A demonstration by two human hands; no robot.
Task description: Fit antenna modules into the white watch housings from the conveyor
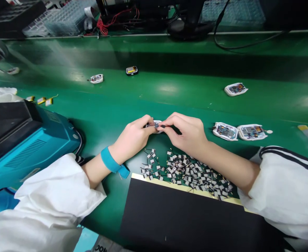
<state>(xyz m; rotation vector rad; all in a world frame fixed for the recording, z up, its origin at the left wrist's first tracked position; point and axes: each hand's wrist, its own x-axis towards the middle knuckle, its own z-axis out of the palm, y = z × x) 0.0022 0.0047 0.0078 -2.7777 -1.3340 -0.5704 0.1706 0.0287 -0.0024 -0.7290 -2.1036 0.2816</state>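
At the middle of the bench, a small white device housing with a circuit board inside [157, 123] lies between my hands, partly covered by fingers. My left hand [135, 132], a teal band around its wrist, is closed on the left side of this housing. Thumb and forefinger of my right hand [186, 131] are pinched together at the housing's right side, with a small dark part [162, 126] at their tips. Just below my hands spreads a pile of small silver-and-black components with short leads [187, 169].
Two open white housings [252, 132] lie to the right, another [236, 89] behind them. Farther back are a white housing [96, 78] and a black one with a yellow battery [131, 70]. A teal machine [46, 140] stands left. A black sheet [190, 217] lies in front.
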